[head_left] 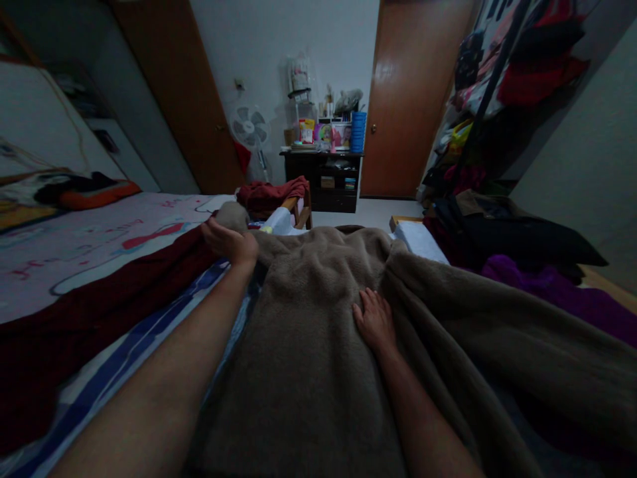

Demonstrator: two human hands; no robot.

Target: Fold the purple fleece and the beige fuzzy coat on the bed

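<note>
A brown fleece top [318, 338] lies spread out in front of me, its collar end away from me. One long sleeve [478, 312] stretches off to the right. The left sleeve [233, 215] bunches up above my left hand [233, 243], which is closed around it beside the shoulder; part of the grip is hidden by the back of the hand. My right hand [376, 318] rests flat on the chest of the top, near the right armhole, with fingers spread and nothing held.
Left of the top are dark red cloth [149, 279] and a pink patterned bed cover [99, 239]. Dark clothes [512, 226] and a purple garment [532, 279] lie at right. Beyond stand a fan [249, 126], a black cabinet [321, 199] and a wooden door [408, 99].
</note>
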